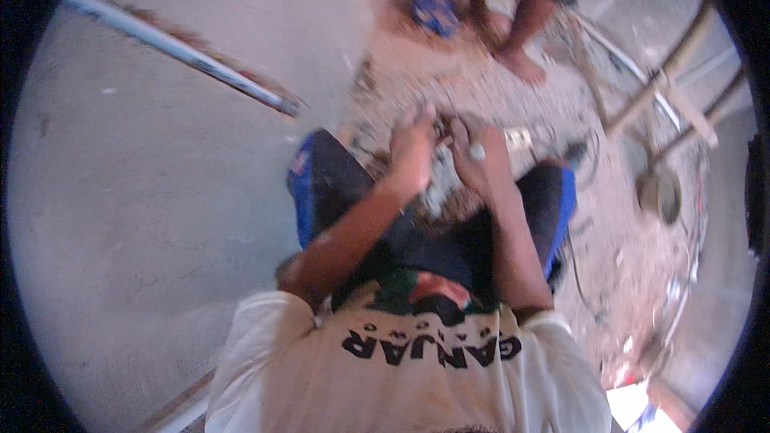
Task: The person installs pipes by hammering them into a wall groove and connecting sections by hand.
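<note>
Over the rubble between my bent knees, my left hand (411, 146) and my right hand (476, 152) come close together. Both sets of fingers curl inward around a small dark thing (442, 130); blur keeps its kind from showing. A pale round spot sits on the back of my right hand, and I cannot make out what it is. Below the hands lies a grey-white crumbly heap (439, 184) with brown dirt around it. Just right of my right hand is a small pale yellowish piece (518, 139) on the ground.
A barefoot person's leg (529, 44) stands ahead, beside a blue crumpled thing (435, 16). To the left, a grey pipe (184, 52) runs in a groove in the plastered wall (144, 192). At right are wooden poles (662, 84), a bucket (659, 196) and a dark cable (579, 277).
</note>
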Action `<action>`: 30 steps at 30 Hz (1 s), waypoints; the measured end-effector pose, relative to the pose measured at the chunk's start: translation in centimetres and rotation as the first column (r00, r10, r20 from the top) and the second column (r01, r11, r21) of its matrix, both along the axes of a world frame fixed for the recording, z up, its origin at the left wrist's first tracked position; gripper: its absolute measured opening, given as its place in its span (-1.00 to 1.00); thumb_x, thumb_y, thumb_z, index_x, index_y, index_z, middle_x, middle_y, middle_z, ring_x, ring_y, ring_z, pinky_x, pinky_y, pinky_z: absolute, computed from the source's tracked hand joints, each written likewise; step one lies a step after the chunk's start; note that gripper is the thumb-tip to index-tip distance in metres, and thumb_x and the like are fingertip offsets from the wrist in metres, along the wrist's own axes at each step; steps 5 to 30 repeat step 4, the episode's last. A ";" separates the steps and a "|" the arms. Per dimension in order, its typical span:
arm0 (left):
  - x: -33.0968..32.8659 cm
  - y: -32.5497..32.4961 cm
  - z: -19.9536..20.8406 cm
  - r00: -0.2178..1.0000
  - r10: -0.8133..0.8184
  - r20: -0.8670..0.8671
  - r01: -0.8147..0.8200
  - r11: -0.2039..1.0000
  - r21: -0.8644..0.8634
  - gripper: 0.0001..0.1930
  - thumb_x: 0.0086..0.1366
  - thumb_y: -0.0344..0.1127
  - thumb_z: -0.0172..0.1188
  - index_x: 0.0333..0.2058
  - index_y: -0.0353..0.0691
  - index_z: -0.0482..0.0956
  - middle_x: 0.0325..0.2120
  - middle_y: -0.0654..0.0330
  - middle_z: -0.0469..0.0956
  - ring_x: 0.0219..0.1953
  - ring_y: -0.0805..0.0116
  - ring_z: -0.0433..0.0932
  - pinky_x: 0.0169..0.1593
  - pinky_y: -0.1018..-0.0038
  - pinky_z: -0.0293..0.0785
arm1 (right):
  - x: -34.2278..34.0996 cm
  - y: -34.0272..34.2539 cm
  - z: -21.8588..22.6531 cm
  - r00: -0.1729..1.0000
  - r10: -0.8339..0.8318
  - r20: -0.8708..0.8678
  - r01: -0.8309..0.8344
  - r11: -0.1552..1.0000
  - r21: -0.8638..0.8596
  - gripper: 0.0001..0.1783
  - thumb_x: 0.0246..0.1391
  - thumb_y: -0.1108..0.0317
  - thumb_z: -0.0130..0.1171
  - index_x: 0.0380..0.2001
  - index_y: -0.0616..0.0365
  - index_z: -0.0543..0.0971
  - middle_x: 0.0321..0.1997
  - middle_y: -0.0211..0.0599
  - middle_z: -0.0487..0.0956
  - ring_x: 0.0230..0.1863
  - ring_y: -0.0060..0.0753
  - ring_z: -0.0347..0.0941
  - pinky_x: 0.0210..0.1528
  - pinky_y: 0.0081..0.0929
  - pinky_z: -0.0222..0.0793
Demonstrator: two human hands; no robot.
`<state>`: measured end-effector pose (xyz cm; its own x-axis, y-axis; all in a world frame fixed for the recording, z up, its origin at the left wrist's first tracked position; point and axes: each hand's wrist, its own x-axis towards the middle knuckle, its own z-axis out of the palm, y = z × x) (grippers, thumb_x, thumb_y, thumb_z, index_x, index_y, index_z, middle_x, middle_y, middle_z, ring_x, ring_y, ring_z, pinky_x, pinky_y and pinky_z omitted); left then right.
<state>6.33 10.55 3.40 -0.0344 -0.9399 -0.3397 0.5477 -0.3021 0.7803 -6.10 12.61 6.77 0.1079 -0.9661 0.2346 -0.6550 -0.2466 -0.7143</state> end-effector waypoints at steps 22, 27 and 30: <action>4.9 -0.9 -2.6 0.944 0.160 0.290 -0.143 0.987 -0.079 -0.81 0.46 -0.28 -0.08 -0.09 -0.24 0.39 -0.30 0.21 0.53 -0.26 0.43 0.53 -0.21 0.51 0.52 | 1.5 -2.7 -3.3 0.997 -0.017 -0.081 0.001 0.981 -0.195 -0.73 0.14 0.35 0.05 -0.13 0.20 0.59 -0.24 0.07 0.61 -0.17 0.08 0.54 -0.09 -0.10 0.41; 4.9 -0.9 -2.6 0.944 0.160 0.290 -0.143 0.987 -0.079 -0.81 0.46 -0.28 -0.08 -0.09 -0.24 0.39 -0.30 0.21 0.53 -0.26 0.43 0.53 -0.21 0.51 0.52 | 1.5 -2.7 -3.3 0.997 -0.017 -0.081 0.001 0.981 -0.195 -0.73 0.14 0.35 0.05 -0.13 0.20 0.59 -0.24 0.07 0.61 -0.17 0.08 0.54 -0.09 -0.10 0.41; 4.9 -0.9 -2.6 0.944 0.160 0.290 -0.143 0.987 -0.079 -0.81 0.46 -0.28 -0.08 -0.09 -0.24 0.39 -0.30 0.21 0.53 -0.26 0.43 0.53 -0.21 0.51 0.52 | 1.5 -2.7 -3.3 0.997 -0.017 -0.081 0.001 0.981 -0.195 -0.73 0.14 0.35 0.05 -0.13 0.20 0.59 -0.24 0.07 0.61 -0.17 0.08 0.54 -0.09 -0.10 0.41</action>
